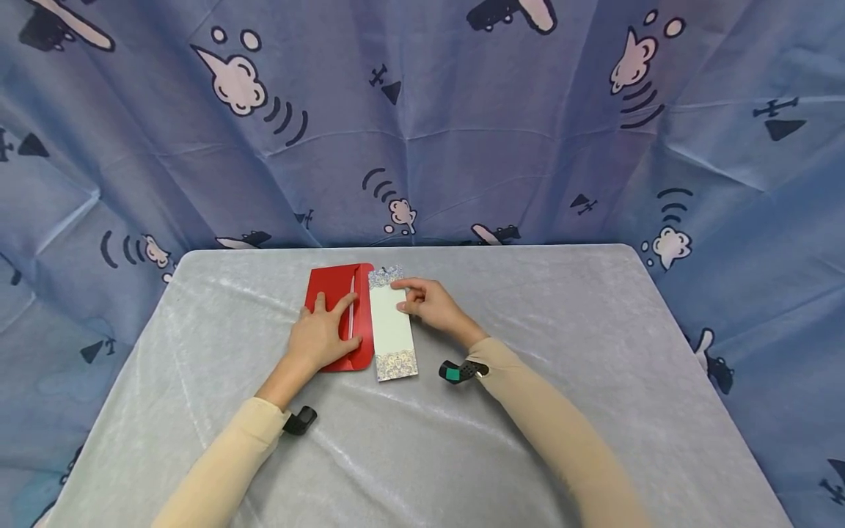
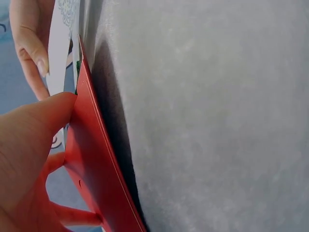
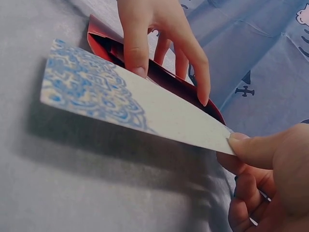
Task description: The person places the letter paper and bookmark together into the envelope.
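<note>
A red envelope (image 1: pixel 330 282) lies on the table, its long opening along the right side with a thin white strip showing in it. My left hand (image 1: pixel 317 337) rests on the envelope with spread fingers; in the left wrist view its thumb (image 2: pixel 60 108) touches the red edge. Beside the envelope is a long white card (image 1: pixel 392 323) with lacy patterned ends, blue at the one nearest the camera in the right wrist view. My right hand (image 1: pixel 432 304) pinches the card's right edge between thumb and fingers. The card (image 3: pixel 169 113) casts a shadow below it.
The table is covered by a grey, slightly creased cloth (image 1: pixel 561 352). A blue patterned curtain (image 1: pixel 462 147) hangs behind the table and along its sides. Black camera mounts (image 1: pixel 462 371) sit at both wrists.
</note>
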`<state>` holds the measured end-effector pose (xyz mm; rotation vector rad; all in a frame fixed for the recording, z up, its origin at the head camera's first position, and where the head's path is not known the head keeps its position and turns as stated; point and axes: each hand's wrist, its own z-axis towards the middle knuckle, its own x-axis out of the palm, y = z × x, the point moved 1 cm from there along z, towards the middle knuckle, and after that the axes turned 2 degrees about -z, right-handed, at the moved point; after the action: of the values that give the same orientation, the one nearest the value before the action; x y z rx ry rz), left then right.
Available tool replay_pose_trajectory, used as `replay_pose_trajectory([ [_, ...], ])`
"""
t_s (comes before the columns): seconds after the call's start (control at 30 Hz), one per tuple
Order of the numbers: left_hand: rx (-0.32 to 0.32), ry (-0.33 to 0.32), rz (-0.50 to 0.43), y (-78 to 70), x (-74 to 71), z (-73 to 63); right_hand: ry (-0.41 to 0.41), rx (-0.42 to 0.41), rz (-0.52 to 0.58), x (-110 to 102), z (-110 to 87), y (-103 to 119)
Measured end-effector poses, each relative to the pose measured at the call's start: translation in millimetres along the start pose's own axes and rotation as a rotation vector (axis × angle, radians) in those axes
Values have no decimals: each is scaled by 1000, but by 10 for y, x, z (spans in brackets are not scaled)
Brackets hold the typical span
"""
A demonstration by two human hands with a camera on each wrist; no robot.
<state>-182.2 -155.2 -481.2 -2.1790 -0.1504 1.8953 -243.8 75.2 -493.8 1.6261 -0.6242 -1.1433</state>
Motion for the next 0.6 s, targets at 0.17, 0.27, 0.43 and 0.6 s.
replay_pose_trajectory([
  [0.17,2,22,-13,5,-11,-9,8,3,-6,24,26,4],
  [0.27,-3,41,-9,-8,-20,-16,18,5,-14,39,33,14],
  [0.43,-18,53,-8,-48,-21,-24,29,7,-12,64,42,22],
  [0.6,-20,40,6,-57,4,-25,18,29,-11,80,43,12],
])
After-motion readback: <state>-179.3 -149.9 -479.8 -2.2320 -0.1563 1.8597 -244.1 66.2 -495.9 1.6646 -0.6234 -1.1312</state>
